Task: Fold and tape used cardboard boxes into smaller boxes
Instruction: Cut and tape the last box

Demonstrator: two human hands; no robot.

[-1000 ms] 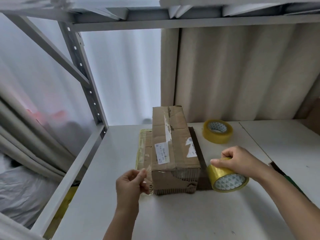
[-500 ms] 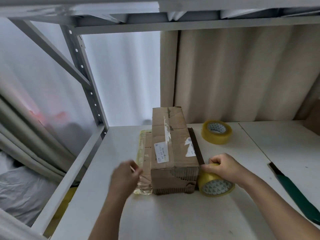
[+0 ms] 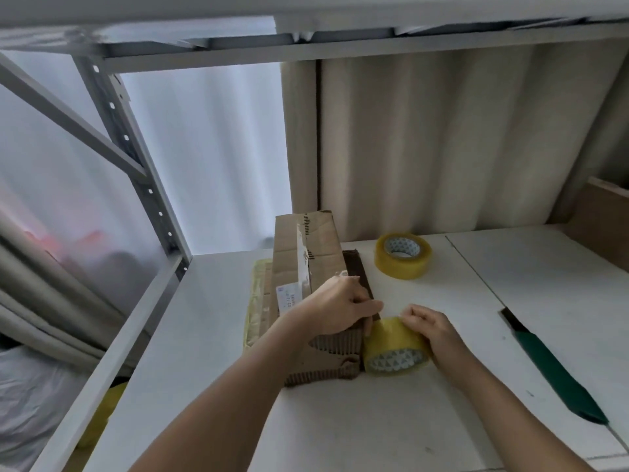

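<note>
A worn brown cardboard box (image 3: 316, 257) with old labels lies lengthwise on the white table (image 3: 340, 420), and a flat taped cardboard piece sticks out from under its left side. My left hand (image 3: 337, 306) rests across the near end of the box top, its fingers stretched over the right edge. A yellow-tinted tape roll (image 3: 391, 345) stands on edge against the box's near right corner. My right hand (image 3: 430, 327) grips this roll from above and behind. My left fingertips almost touch the roll.
A second tape roll (image 3: 403, 255) lies flat behind the box on the right. A green-handled knife (image 3: 558, 376) lies on the table at the right. A grey shelf upright (image 3: 136, 158) stands at the left, with a shelf overhead. Brown cardboard (image 3: 606, 219) leans at far right.
My left hand left the box's left side and crossed over the top to the right edge. My right hand brought the tape roll in against the box's near right corner.
</note>
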